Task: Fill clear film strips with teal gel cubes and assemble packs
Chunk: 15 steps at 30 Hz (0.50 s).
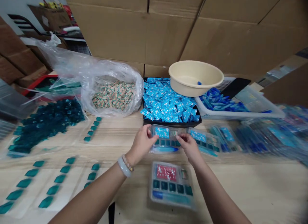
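Note:
My left hand point(141, 142) and my right hand point(190, 147) both pinch the edges of a clear plastic kit pouch point(166, 139) lying on the wooden table. The pouch shows a blue sachet, a row of small teal squares and a blue pen-like tube. A second filled pouch point(171, 185) with a red sachet lies nearer me, between my forearms. Right behind my hands stands a black tray of blue sachets point(168, 103).
A plastic bag of tan and green packets point(113, 95) sits at back left, a cream basin point(196, 77) and a white basket of blue tubes point(223, 103) at back right. Teal squares point(45, 121) are piled and laid in rows at left. Filled pouches point(252, 137) spread to the right. Cardboard boxes stand behind.

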Each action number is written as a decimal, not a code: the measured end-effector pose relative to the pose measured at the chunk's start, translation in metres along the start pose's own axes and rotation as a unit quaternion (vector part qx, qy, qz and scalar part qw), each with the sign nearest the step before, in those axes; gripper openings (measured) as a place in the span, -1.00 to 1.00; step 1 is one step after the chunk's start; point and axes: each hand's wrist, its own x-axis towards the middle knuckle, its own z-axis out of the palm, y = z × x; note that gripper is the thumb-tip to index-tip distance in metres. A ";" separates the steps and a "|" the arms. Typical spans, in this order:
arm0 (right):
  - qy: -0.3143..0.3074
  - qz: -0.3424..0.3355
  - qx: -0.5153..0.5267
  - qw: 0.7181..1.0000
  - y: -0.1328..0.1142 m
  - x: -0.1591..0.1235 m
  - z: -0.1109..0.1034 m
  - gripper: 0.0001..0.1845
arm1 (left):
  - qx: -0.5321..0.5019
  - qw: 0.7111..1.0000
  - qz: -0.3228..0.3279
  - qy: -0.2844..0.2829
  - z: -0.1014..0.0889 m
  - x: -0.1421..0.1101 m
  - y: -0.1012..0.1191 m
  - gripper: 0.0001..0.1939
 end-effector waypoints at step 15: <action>-0.032 0.028 0.129 0.991 -0.037 0.014 -0.005 -0.56 | -0.456 0.844 -0.203 -0.197 -0.004 0.017 0.002 -0.57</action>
